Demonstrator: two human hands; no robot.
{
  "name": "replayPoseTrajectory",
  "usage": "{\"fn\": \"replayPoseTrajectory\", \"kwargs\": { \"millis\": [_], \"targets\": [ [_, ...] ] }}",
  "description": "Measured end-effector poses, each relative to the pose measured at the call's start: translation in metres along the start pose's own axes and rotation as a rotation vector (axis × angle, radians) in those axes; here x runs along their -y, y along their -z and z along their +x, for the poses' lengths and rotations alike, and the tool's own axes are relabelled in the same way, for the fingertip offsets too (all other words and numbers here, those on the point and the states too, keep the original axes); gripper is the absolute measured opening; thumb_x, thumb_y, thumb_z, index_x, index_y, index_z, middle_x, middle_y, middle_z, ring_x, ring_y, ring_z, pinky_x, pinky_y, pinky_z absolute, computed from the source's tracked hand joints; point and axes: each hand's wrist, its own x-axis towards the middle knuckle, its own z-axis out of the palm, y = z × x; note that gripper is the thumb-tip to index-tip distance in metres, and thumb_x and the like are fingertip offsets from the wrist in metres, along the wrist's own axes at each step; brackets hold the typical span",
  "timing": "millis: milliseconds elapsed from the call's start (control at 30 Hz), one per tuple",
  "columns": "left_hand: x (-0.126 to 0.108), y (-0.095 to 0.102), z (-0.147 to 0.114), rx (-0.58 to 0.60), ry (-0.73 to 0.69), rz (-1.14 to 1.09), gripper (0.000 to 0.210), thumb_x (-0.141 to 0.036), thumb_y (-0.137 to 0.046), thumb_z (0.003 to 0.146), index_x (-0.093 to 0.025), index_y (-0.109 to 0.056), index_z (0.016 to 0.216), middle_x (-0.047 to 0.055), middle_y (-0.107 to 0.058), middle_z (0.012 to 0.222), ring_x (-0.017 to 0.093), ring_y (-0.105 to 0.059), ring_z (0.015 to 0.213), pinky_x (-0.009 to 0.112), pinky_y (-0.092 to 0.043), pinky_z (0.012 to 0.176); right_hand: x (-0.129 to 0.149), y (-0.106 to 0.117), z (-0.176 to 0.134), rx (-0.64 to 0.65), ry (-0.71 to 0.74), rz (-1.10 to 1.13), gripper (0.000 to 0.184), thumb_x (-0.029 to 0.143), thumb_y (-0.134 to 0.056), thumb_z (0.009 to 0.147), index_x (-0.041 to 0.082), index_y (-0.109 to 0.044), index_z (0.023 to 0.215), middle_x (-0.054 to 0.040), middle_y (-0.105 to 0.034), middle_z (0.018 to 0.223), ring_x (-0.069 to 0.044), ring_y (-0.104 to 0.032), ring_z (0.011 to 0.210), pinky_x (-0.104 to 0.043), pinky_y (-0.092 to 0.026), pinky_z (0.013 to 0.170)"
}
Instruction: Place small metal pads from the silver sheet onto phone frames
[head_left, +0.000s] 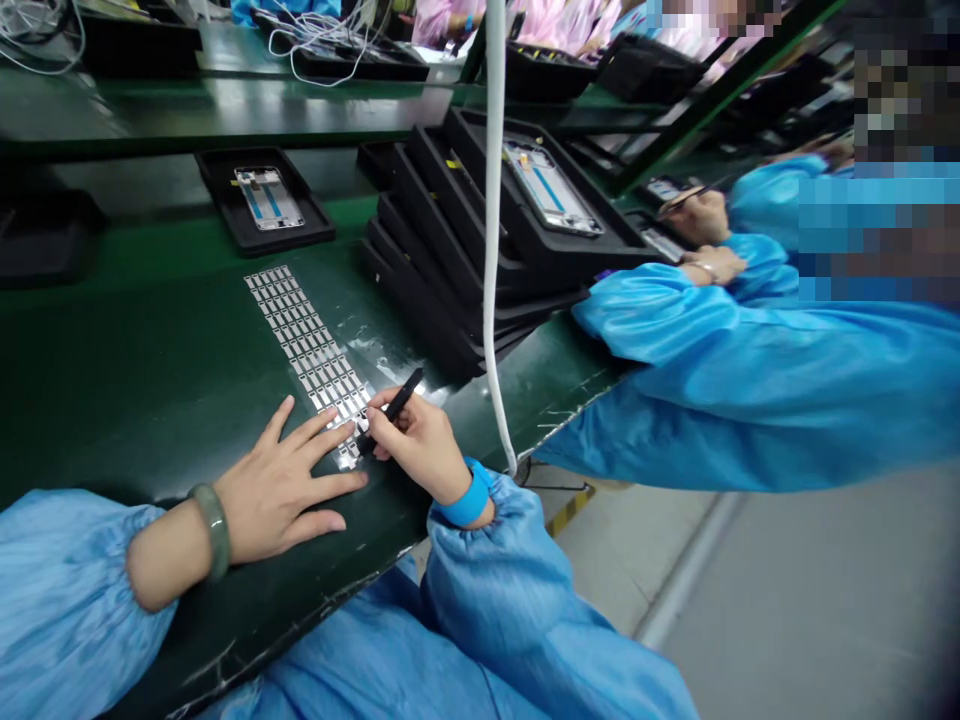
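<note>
My left hand (289,480) lies flat with its fingers spread, the fingertips at the near end of a sheet of small silvery stickers (304,335) on the green tabletop. In my right hand (420,440) a thin black pen-like tool (403,395) is pinched between thumb and fingers. The tool's lower end points down at the sheet's near corner, beside my left fingertips. Its exact tip, and whether it touches a sticker, I cannot make out. The sheet runs away from me in rows, on a clear backing.
A stack of black trays (450,270) stands right of the sheet, a phone frame (555,190) in the top one. Another black tray (285,235) with a phone frame lies behind. A white cable (492,230) hangs in front. At right, a co-worker's blue sleeve (712,390) reaches over the table edge.
</note>
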Motion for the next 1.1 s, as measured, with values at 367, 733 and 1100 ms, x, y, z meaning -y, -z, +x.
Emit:
{"fn": "replayPoseTrajectory", "kwargs": {
  "millis": [367, 733, 1100],
  "targets": [
    [-0.001, 0.002, 0.001, 0.008, 0.0, -0.014, 0.038, -0.042, -0.056, 0.083, -0.038, -0.054, 0.121, 0.007, -0.044, 0.14, 0.031, -0.03, 0.135, 0.065, -0.014, 0.106, 0.011, 0.021, 0.032, -0.151, 0.097, 0.521, 0.03, 0.043, -0.062, 0.078, 0.022, -0.053, 0.098, 0.0006, -0.069, 0.084, -0.01, -0.067, 0.064, -0.026, -0.058, 0.068],
    [0.0, 0.003, -0.002, 0.055, -0.005, -0.007, 0.045, -0.046, -0.053, 0.084, -0.037, -0.048, 0.128, 0.01, -0.039, 0.144, 0.033, -0.026, 0.137, 0.067, -0.014, 0.105, -0.019, 0.029, 0.073, -0.199, 0.202, 0.306, 0.041, 0.044, -0.065, 0.075, 0.018, -0.055, 0.106, -0.0012, -0.068, 0.083, -0.012, -0.067, 0.073, -0.031, -0.053, 0.08],
    [0.099, 0.022, 0.042, -0.318, 0.528, 0.025, 0.039, -0.033, -0.038, 0.09, -0.02, -0.047, 0.125, 0.012, -0.039, 0.142, 0.027, -0.027, 0.136, 0.056, -0.015, 0.111, 0.007, 0.023, 0.029, -0.304, 0.166, 0.535, 0.027, 0.036, -0.066, 0.078, 0.02, -0.059, 0.099, -0.0014, -0.072, 0.084, -0.013, -0.068, 0.073, -0.032, -0.052, 0.081]
  ]
}}
